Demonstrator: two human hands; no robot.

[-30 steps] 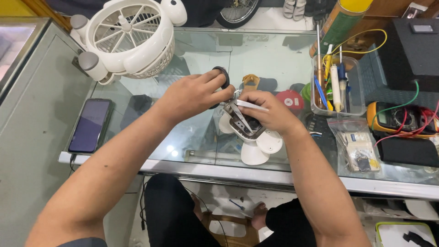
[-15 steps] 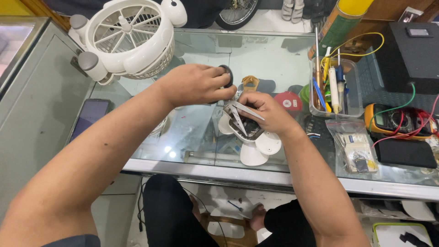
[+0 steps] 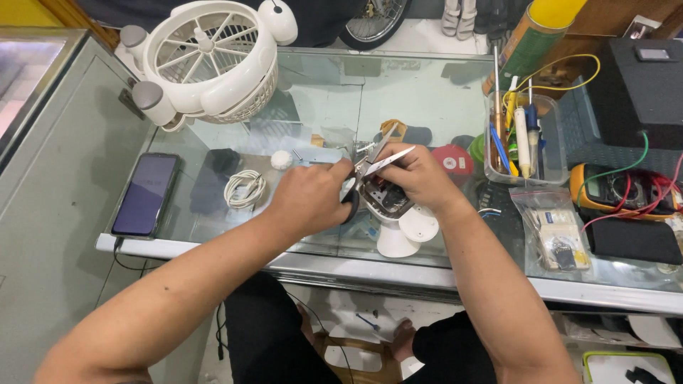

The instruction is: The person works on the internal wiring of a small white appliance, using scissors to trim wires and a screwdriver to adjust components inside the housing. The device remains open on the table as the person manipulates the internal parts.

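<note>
The fingers of the right hand (image 3: 420,178) are pinched together on a slim pair of silver tweezers (image 3: 388,161), whose tips point left toward the left hand (image 3: 313,199); that hand's fingers are curled shut around something dark at its far edge, perhaps a black part or tool handle, but I cannot tell which. Between and just under both hands sits the small white device (image 3: 395,220), opened at the top so a circuit board with coloured bits shows, resting on its rounded white base near the front edge of the glass table (image 3: 320,107). It looks light and stiff — a plastic shell that would slide easily on glass, so the base or the solid sides seem the place to grip it, not the exposed board, which is likely fragile. Further left lie a coiled white cable (image 3: 244,188) and a dark phone (image 3: 145,193); a white fan (image 3: 210,60) stands behind, and a clear tool holder (image 3: 523,135) to the right.
</note>
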